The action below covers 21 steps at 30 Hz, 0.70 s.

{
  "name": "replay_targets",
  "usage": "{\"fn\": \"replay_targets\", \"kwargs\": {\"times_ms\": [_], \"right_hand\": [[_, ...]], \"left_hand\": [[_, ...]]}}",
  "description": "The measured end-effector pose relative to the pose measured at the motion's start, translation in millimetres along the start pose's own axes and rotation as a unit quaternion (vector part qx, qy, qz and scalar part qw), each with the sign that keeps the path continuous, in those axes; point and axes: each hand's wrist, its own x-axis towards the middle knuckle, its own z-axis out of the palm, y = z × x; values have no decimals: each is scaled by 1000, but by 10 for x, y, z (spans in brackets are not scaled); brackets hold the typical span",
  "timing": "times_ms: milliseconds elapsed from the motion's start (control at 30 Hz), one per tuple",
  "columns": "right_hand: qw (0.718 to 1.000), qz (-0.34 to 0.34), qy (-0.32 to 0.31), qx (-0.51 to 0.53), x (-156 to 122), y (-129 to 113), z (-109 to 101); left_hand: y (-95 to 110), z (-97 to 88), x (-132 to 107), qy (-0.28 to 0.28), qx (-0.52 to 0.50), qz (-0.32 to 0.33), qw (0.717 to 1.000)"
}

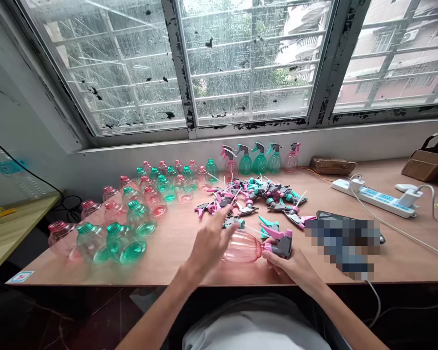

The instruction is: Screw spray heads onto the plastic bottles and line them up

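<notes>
A clear pink spray bottle (243, 248) lies on its side just above the table's front edge, its grey and pink trigger head (282, 245) pointing right. My right hand (290, 266) is closed around the bottle's neck and the trigger head. Beside the bottle's base is my left hand (209, 243), fingers stretched out and apart; whether its palm touches the base I cannot tell. Just beyond the bottle spreads a pile of loose trigger heads (248, 194) in pink, grey and teal, some with white tubes.
Rows of pink and green open-necked bottles (131, 218) stand on the left. Several bottles with trigger heads (261, 160) line the wall under the window. On the right are a power strip (374, 197), cables, a phone (324, 216), partly blurred out, and a cardboard box (428, 163).
</notes>
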Motion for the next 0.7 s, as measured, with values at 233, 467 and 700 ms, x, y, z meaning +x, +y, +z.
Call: {"fn": "replay_targets", "kwargs": {"times_ms": [233,467,700], "right_hand": [[1000,-8,-15,0,23,43,-10],[1000,-12,-19,9,70,80,-12],[998,-9,-44,34,81,90,-17]], "left_hand": [[-473,304,1763,-105,60,-45,992],[-764,881,2252,-198,88,-60,974],[-895,958,2099,-230,73,-14,970]]}}
